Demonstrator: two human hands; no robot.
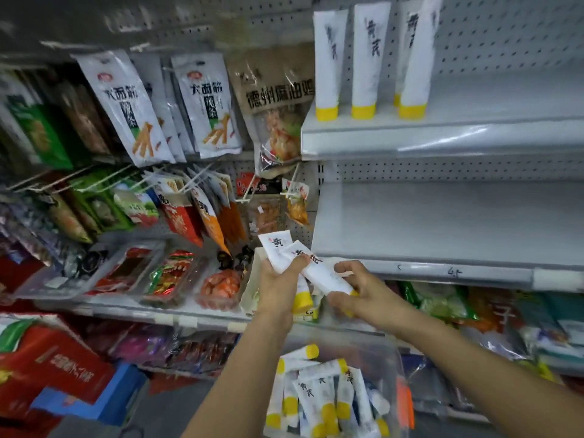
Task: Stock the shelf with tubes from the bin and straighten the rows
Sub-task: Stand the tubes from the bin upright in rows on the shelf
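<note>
left hand (277, 281) + right hand (365, 297) grip tubes (320, 275) | beside shelf edge (442, 269)

The left hand (278, 281) grips a white tube (276, 248), its thumb pressed on a second tube (322, 275) that the right hand (360, 294) holds near its yellow cap. Below them a clear bin (390, 361) holds more yellow-capped tubes (316, 396). Four tubes (363, 58) stand cap-down on the upper shelf (442, 134).

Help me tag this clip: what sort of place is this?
Probably a small grocery shop: hanging snack packets, tubes standing on a steel shelf with a price rail, and a bin of more tubes below.
</note>
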